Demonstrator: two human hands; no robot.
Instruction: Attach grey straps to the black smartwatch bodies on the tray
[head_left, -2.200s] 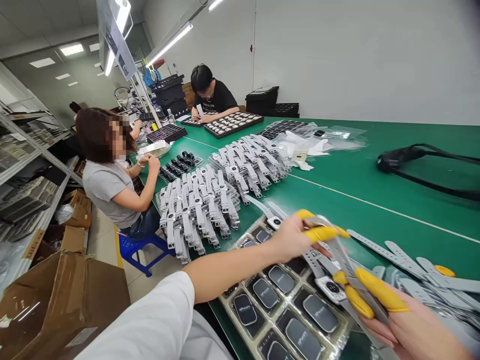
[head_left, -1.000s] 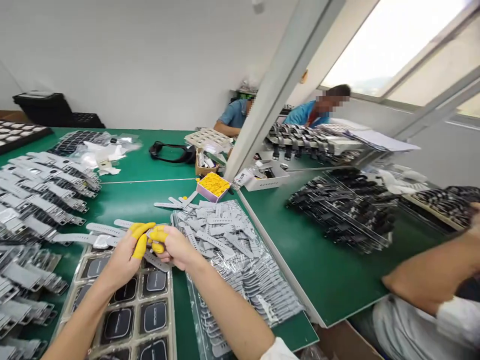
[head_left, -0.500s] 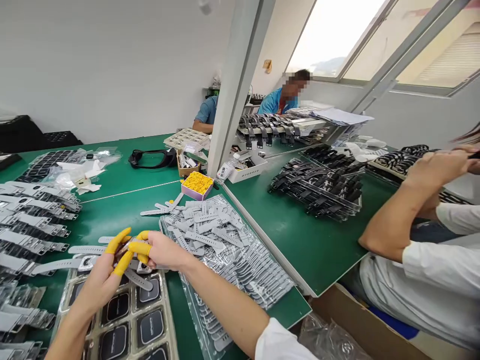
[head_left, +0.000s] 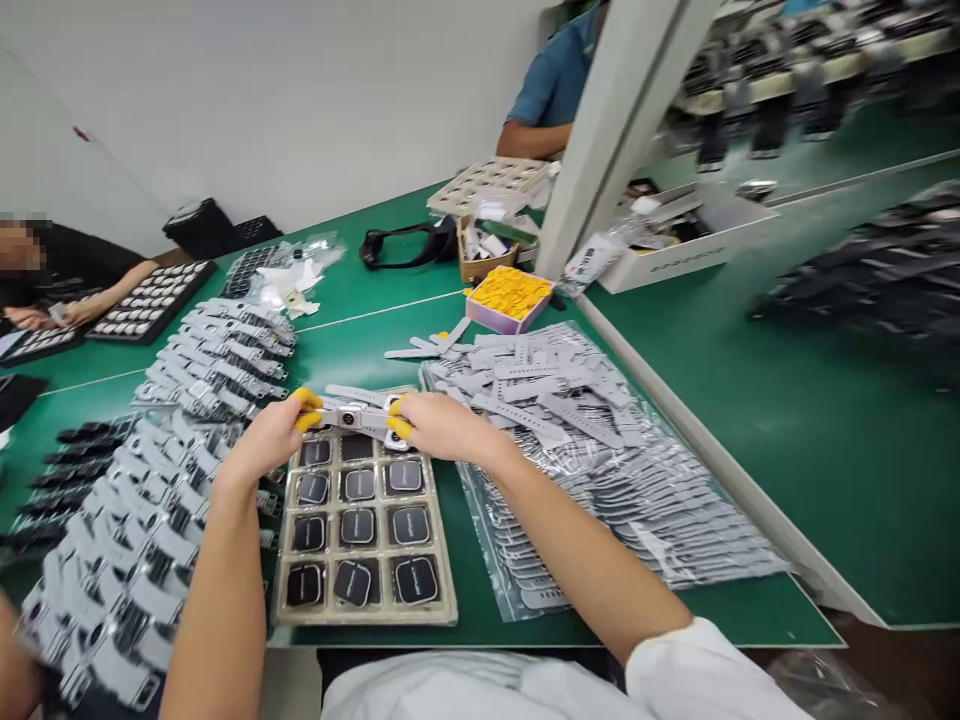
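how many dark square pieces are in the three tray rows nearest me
9: the dark square pieces sit left, middle and right in each of those rows. None there is hidden; farther back, the tray is partly covered.

watches point(head_left: 150, 510) left of tray point(head_left: 382, 530), straps point(head_left: 592, 470) right, box point(head_left: 491, 318) behind straps, perhaps bands point(head_left: 877, 275) far right

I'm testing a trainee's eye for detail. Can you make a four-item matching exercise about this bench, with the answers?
1. white-cased watch
2. compartment tray
3. yellow heap
4. loose straps

A. in a lilac box
B. light grey, right of the tray
C. held between left hand and right hand
D. holding dark square pieces

Pairs: 1-C, 2-D, 3-A, 4-B
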